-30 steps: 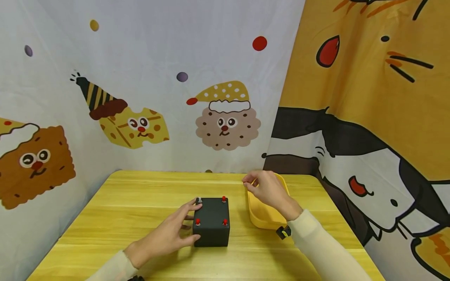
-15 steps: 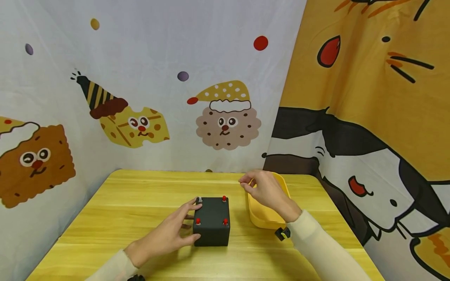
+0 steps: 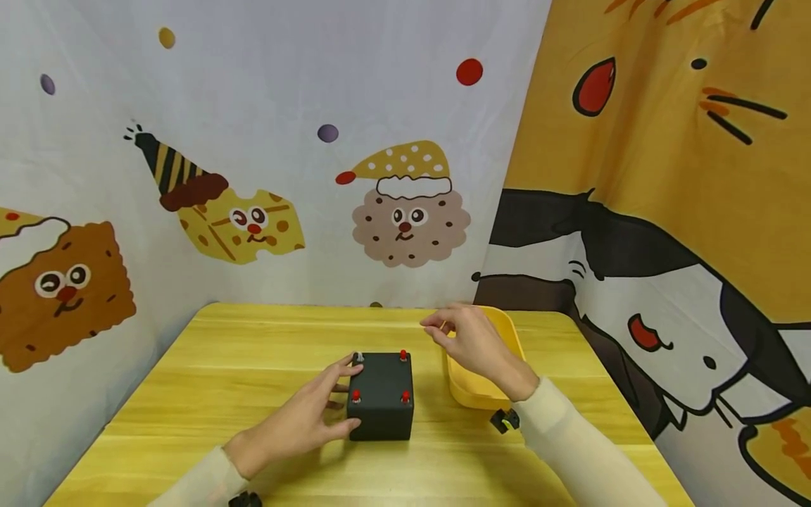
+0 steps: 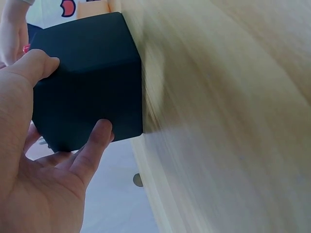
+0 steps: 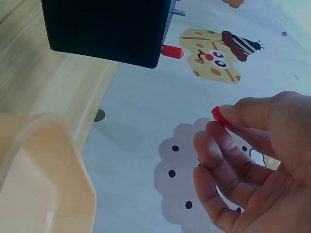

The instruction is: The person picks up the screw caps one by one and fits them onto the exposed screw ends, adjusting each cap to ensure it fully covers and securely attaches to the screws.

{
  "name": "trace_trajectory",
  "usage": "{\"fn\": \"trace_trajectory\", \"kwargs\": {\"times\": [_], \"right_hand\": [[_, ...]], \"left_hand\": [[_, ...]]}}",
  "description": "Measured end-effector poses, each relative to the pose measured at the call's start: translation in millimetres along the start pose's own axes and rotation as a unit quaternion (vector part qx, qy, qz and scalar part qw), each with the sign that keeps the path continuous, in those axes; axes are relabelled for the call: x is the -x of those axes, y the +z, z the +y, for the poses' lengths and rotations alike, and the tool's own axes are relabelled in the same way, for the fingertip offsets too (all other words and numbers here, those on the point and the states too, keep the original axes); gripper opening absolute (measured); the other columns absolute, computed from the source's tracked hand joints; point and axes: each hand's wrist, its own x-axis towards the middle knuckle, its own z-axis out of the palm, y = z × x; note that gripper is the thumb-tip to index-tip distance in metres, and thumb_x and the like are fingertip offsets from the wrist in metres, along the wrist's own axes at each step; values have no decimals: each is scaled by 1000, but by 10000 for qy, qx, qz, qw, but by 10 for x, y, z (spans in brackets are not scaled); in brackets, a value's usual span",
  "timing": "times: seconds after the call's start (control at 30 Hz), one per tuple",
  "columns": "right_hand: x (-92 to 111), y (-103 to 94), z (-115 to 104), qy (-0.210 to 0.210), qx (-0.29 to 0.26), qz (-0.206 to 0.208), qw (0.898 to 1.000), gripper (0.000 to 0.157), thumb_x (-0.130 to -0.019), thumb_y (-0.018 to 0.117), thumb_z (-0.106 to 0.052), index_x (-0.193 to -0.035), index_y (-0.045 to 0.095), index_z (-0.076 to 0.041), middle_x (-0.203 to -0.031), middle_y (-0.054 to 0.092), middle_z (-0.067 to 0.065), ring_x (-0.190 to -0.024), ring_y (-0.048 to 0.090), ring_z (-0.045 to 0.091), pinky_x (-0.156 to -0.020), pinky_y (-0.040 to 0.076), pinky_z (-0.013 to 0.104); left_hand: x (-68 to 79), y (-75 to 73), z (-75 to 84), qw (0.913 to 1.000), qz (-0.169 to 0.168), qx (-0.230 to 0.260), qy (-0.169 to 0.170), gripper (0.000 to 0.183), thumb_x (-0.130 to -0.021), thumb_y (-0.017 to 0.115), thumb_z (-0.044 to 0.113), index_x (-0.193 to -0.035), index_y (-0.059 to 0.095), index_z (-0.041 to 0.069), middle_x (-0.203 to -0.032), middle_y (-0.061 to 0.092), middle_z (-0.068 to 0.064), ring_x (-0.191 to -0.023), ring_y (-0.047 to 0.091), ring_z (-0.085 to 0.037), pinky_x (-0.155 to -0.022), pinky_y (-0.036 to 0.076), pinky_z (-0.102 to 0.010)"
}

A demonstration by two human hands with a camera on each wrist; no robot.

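Note:
A black box point(image 3: 380, 396) stands on the table with red caps point(image 3: 405, 396) at three of its top corners. At the far left corner a bare metal stem point(image 3: 360, 357) sticks up, seen also in the right wrist view as a metal stem point(image 5: 179, 12). My left hand point(image 3: 304, 415) holds the box from its left side, thumb at the front and fingers toward the back. My right hand point(image 3: 472, 341) pinches a small loose red cap point(image 5: 219, 116) between thumb and fingertips, in the air to the right of and beyond the box.
A yellow tray point(image 3: 481, 403) sits on the wooden table point(image 3: 253, 338) right of the box, partly beneath my right hand and forearm. Behind the table hangs a cloth backdrop point(image 3: 285, 84) with cartoon prints. Each wrist wears a small black camera.
My right hand has moved slightly left, toward the box, with the red cap. The left hand and the box have stayed in place; the head view tilts slightly.

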Motion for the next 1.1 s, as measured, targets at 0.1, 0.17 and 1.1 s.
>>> {"fn": "trace_trajectory", "kwargs": {"times": [0.1, 0.17, 1.1], "right_hand": [[-11, -7, -18, -23, -28, 11, 10000, 10, -106, 88, -17, -114, 93, -18, -108, 86, -3, -87, 71, 7, -78, 63, 25], [-19, -4, -29, -38, -62, -4, 10000, 10, -107, 88, -16, -115, 93, -18, -110, 86, -3, -88, 72, 8, -79, 65, 27], [-119, 82, -106, -567, -172, 140, 9981, 11, -105, 89, -13, -115, 92, -18, -112, 88, -3, -88, 76, 10, -81, 66, 25]], "left_hand": [[-6, -12, 11, 10000, -2, -17, -11, 103, -108, 88, 37, -185, 24, 11, -184, 48, -9, -139, 77, -36, -104, 72, -36], [-2, -12, 8, 10000, -13, -1, -15, 104, -108, 88, 37, -185, 23, 10, -183, 48, -10, -139, 77, -37, -104, 72, -36], [-6, -38, -4, 9998, -8, 87, 180, 104, -108, 87, 37, -185, 23, 8, -181, 51, -14, -138, 77, -40, -102, 73, -37]]}}
